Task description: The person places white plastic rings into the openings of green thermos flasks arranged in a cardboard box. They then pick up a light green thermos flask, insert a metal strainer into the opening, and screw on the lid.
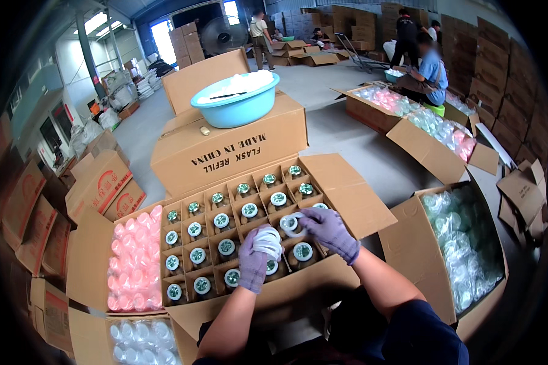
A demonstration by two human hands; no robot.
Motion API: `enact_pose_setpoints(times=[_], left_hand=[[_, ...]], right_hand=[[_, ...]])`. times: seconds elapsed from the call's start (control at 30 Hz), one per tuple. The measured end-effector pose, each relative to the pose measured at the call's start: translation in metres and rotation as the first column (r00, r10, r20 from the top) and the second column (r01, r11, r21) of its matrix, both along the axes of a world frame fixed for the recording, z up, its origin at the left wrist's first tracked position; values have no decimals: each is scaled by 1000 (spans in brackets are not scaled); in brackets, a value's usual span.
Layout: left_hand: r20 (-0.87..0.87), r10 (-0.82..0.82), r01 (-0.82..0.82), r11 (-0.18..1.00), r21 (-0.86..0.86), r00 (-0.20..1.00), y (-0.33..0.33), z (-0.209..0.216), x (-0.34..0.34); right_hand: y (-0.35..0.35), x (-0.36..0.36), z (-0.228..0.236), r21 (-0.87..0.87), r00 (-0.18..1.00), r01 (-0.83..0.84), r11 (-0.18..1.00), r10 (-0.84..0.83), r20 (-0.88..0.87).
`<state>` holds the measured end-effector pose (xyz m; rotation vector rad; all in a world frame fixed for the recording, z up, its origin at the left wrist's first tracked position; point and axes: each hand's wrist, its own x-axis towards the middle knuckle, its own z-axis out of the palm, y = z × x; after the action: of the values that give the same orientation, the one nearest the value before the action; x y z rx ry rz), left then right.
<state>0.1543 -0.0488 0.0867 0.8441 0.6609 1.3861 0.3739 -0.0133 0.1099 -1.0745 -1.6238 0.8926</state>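
Observation:
My left hand (254,261), in a grey-purple glove, is closed round a stack of white rings (267,242). Pinched in my gloved right hand (333,232) is a single translucent white ring (293,225), tilted above one of the bottle necks. Both hands are over a cardboard box (215,269) split by cardboard dividers. Its cells hold glass flask refills (202,285) standing upright with shiny green tops. White rings surround many of these tops; those in the farthest row look barer. My right fingers hide part of the cells beneath them.
Beyond the box, a blue basin (237,112) of white pieces sits on a closed carton (274,131). Wrapped pink cups (134,261) and clear cups (141,340) fill boxes at left; wrapped clear-green items (463,249) are at right. A seated person (431,73) works farther off.

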Motion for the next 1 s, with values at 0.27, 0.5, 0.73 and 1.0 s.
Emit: enact_pose_setpoints(times=[0.27, 0.5, 0.73, 1.0], left_hand=[[348, 2, 71, 978, -197, 938, 42, -23, -27], [-443, 254, -250, 966, 68, 860, 52, -40, -63], [-483, 274, -262, 961, 93, 832, 65, -32, -72], [-604, 273, -205, 962, 180, 749, 76, -42, -82]], right_hand=[[102, 85, -79, 35, 725, 433, 901, -371, 580], [204, 75, -89, 113, 703, 495, 861, -474, 531], [263, 54, -88, -44, 808, 352, 935, -280, 519], [233, 39, -89, 53, 268, 193, 980, -105, 958]])
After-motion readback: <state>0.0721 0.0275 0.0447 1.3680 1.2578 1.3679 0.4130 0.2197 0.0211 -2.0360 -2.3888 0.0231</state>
